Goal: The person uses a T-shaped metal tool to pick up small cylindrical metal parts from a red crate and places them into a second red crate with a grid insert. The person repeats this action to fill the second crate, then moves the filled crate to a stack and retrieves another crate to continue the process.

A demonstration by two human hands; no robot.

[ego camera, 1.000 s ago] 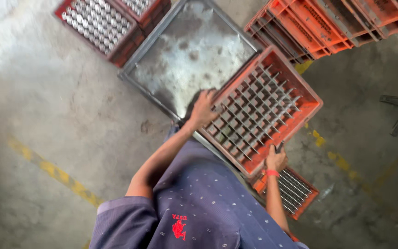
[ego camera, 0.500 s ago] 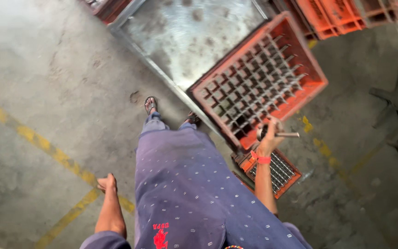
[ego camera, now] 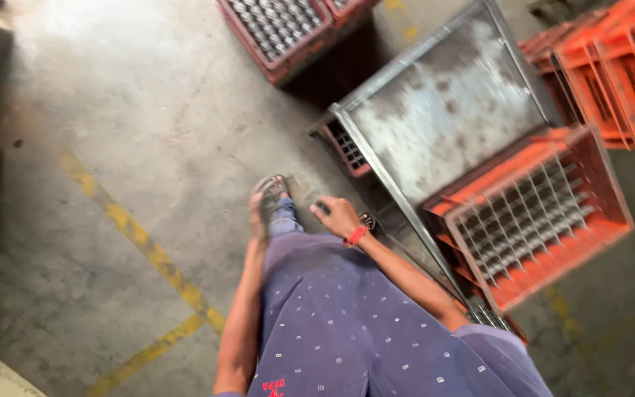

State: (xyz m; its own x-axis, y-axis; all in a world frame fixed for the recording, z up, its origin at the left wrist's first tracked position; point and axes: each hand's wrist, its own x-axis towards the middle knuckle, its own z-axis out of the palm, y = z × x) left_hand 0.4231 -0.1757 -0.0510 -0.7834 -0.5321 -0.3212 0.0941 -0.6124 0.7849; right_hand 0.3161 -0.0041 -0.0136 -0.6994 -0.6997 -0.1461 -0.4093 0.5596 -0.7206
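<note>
My right hand (ego camera: 336, 217), with a red band at the wrist, hangs in front of my blue dotted clothing (ego camera: 347, 323). Its fingers are curled on a small dark tool (ego camera: 320, 207) that is only partly seen. My left hand (ego camera: 257, 224) hangs at my side, blurred, just below my sandalled foot (ego camera: 270, 190); I cannot make out its fingers. To the right, an orange crate (ego camera: 597, 231) with a grid of dividers rests tilted on the near end of a worn metal table (ego camera: 442, 110), apart from both hands.
A red crate of capped bottles (ego camera: 281, 26) stands at the top. Stacked orange crates (ego camera: 611, 73) are at the top right. A small red crate (ego camera: 347, 151) sits under the table edge. Yellow lines (ego camera: 141, 242) cross the concrete floor.
My left hand let go of the orange crate and dropped to my side. My right hand came down with the dark tool. The view swung left, away from the table.
</note>
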